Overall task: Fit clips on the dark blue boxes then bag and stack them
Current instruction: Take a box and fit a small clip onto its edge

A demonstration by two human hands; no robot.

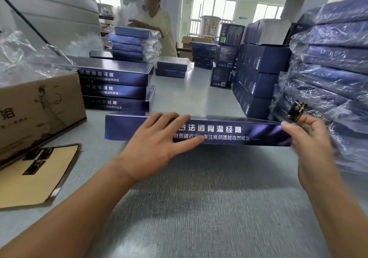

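A long dark blue box (pixel 229 132) with gold lettering lies across the grey table in front of me. My left hand (pixel 159 138) rests flat on its top and front face, fingers spread and straight. My right hand (pixel 312 138) is at the box's right end; its thumb touches the corner while its fingers pinch a small black and gold clip (pixel 297 110) just above the box. Three more unbagged blue boxes (pixel 115 84) are stacked behind on the left. Bagged blue boxes (pixel 328 74) are piled high at the right.
A brown carton (pixel 39 108) full of clear plastic bags stands at the left, with a tan card (pixel 35 176) carrying black clips in front of it. Another person (pixel 157 18) handles bagged boxes (pixel 135 44) at the far end. Blue cartons (pixel 258 74) are stacked at the middle right.
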